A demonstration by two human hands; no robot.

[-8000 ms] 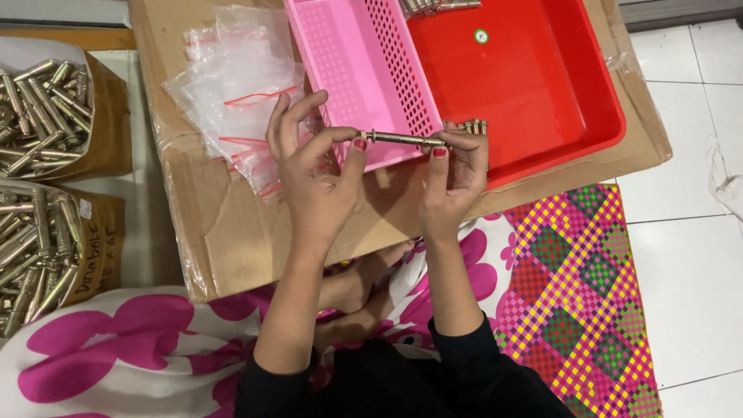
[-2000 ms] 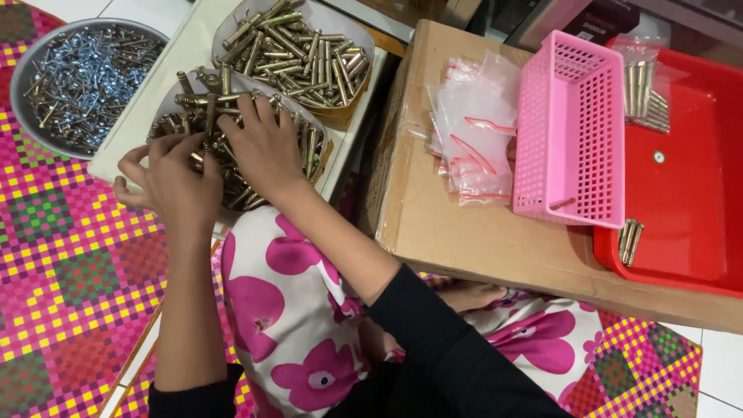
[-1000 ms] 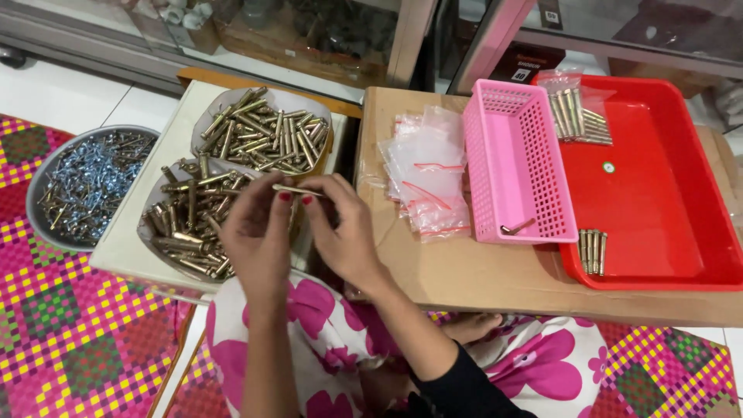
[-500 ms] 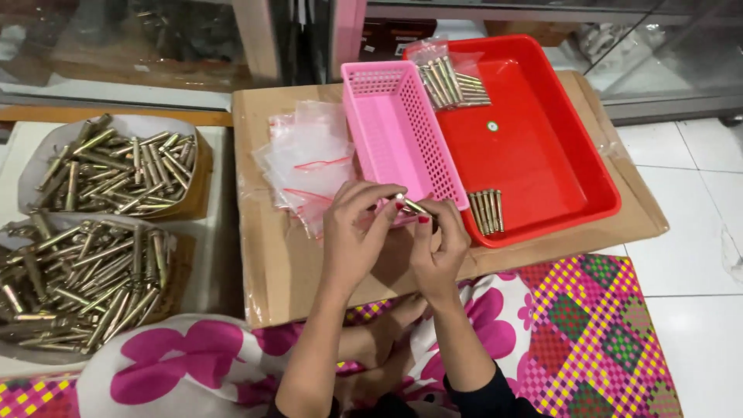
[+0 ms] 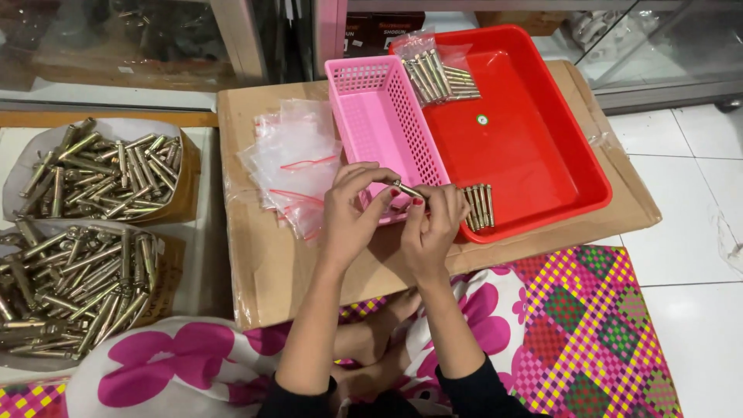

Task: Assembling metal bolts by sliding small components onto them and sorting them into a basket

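Both hands meet over the near end of the pink perforated basket [image 5: 371,108]. A metal anchor bolt [image 5: 405,190] lies between them: my left hand [image 5: 352,209] pinches its left end and my right hand [image 5: 433,224] grips its right end, fingers curled. Just right of my right hand, a small row of finished bolts [image 5: 480,205] lies in the near corner of the red tray [image 5: 534,155]. A clear bag of bolts [image 5: 433,70] rests at the tray's far edge. A pile of small clear zip bags [image 5: 294,159] sits left of the basket.
Everything rests on a flattened cardboard sheet [image 5: 255,255]. Two boxes heaped with brass-coloured bolts stand at the left, one far [image 5: 101,166] and one near [image 5: 73,279]. Glass cabinets line the back. White tiled floor lies to the right, and a chequered mat [image 5: 596,333] lies near my legs.
Over the earlier frames my hands left the bolt boxes at the left and came back over the cardboard. Since half a second ago they hold the bolt in nearly the same spot.
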